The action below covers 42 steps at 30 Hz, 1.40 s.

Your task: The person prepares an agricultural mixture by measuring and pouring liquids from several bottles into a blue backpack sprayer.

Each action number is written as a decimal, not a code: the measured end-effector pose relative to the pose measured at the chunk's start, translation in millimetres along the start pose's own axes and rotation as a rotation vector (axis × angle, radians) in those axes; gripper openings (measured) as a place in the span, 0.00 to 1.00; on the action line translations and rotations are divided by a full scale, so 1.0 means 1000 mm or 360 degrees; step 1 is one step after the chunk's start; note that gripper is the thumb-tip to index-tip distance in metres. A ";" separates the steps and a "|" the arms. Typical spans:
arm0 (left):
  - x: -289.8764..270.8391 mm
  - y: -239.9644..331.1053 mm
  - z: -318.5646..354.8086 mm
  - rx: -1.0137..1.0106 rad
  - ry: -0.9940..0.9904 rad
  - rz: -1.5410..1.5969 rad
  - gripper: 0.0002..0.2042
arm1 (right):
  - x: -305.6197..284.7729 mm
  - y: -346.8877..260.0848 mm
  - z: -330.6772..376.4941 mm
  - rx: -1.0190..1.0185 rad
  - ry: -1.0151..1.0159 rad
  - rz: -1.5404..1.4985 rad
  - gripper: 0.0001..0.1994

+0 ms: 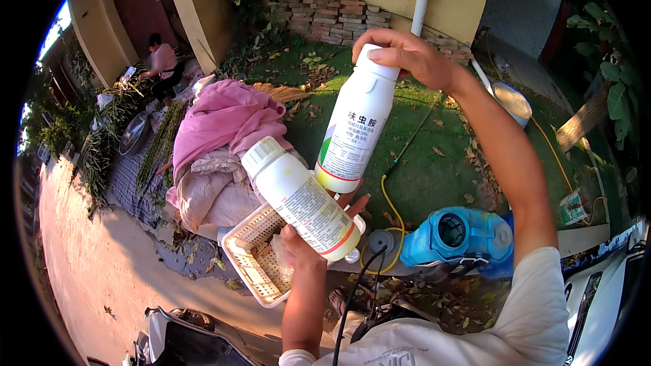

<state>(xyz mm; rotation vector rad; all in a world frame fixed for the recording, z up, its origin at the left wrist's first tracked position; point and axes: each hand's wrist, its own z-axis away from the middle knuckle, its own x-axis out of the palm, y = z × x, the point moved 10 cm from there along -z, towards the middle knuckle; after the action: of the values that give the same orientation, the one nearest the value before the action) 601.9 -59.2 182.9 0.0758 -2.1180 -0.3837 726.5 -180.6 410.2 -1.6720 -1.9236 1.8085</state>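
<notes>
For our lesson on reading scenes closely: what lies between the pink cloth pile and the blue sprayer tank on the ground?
In the head view, a white lattice basket sits between the pink cloth pile and the blue sprayer tank, with the left hand holding a white bottle over it.

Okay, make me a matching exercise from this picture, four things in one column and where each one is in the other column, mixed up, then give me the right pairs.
Things:
1. upright white bottle
2. tilted white bottle
3. white basket
4. blue tank

Places:
A. on the ground, below the left hand
B. gripped by its cap in the right hand
C. on the ground, beside the yellow hose
D. lying in the left hand

Pairs: 1-B, 2-D, 3-A, 4-C
</notes>
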 end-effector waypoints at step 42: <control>0.035 0.004 0.055 0.0333 0.0455 -0.1233 0.62 | 0.024 -0.017 0.023 -0.0122 -0.0362 -0.0431 0.16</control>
<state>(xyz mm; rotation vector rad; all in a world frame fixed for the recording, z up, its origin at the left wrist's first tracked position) 537.5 -49.8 185.1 1.0289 -1.7659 -0.5560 690.3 -176.2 400.1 -1.1914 -2.2063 1.9057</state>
